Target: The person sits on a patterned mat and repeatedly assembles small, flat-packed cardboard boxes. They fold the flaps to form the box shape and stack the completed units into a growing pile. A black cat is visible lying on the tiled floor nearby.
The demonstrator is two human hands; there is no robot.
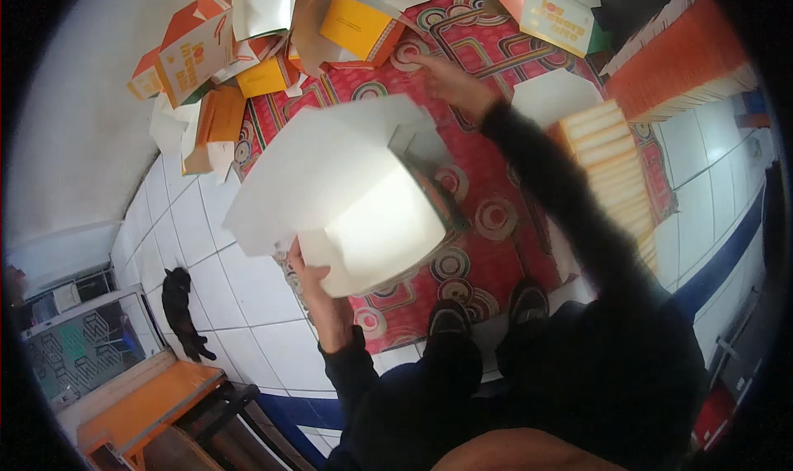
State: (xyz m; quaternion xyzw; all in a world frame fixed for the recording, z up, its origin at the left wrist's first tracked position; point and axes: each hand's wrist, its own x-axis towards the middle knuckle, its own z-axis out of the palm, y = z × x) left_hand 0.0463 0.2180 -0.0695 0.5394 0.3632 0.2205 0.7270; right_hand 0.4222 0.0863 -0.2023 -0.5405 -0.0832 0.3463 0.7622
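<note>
The person sat looking down at their own feet, and the left hand (318,285) held a big white cardboard box (347,198) by its bottom edge. The grip of that hand was closed on the edge, with the thumb on the near side and the fingers hidden behind the card. The box was up in the air, between the knees and the floor, and it looked only half folded: one wide flat flap stuck out to the left, and a smaller flap stood up near the top. Holding it from below kept the open side turned up, so the inside showed. The card looked smooth, stiff and plain white, with sharp fold lines. The right hand (450,83) reached far out past the box, over the red rug (487,256). Its fingers were spread loosely and held nothing that could be seen; whether they touched the rug could not be told. The rug was red with round swirly shapes, and it looked soft and flat on the white tile floor (239,297). Just right of the arm was a neat stack of flat boxes (611,165), pale with orange edges, lying close at hand. Farther off lay a messy pile of folded boxes (239,49) in orange, yellow and white. Two dark shoes (487,314) rested on the rug's near edge.
</note>
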